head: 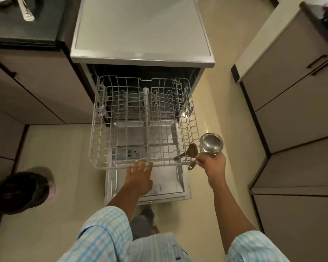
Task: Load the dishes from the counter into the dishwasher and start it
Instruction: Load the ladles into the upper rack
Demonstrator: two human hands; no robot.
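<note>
My right hand [212, 163] is clamped round the handles of a steel ladle [211, 142] and a smaller dark spoon [191, 149], bowls up at the front right corner of the pulled-out wire rack [95, 129]. My left hand [140, 176] is flat, fingers straight and spread, fingertips touching the rack's front rim above the dropped dishwasher door [169, 186]. Up left, a long steel spoon [26, 10] lies on the dark worktop [17, 31], and a dark bin [21, 191] sits on the floor.

No legible text; dishwasher door [169, 178] markings too small.
</note>
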